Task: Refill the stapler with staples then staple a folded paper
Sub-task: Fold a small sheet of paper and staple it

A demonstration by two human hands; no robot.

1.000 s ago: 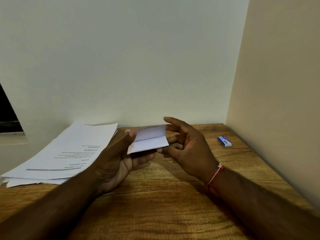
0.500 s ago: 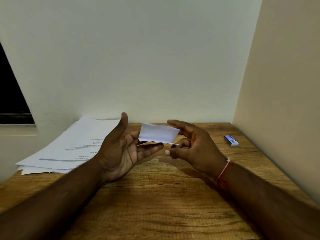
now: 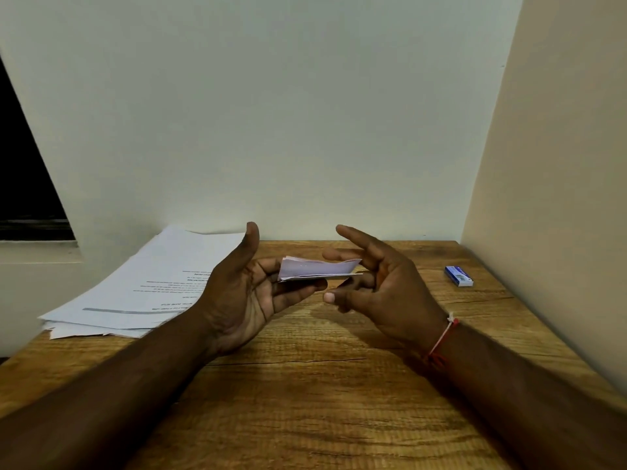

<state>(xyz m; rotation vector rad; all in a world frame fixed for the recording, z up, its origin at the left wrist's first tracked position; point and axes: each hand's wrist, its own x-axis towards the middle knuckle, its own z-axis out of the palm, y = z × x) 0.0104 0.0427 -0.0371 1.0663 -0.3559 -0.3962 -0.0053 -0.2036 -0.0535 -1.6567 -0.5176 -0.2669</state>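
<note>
Flatter now, the folded paper lies on the open left hand; the open right hand touches its end.

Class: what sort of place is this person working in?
Likely a desk in an office or study corner: wooden table, a stack of printed papers, a small blue box, perhaps staples.

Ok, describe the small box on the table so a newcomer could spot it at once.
Start at the wooden table and look toward its far right corner by the beige side wall. There, past the right hand, a small box lies flat on the wood, alone. It is the only blue-and-white item; the paper stack lies far left.
</note>
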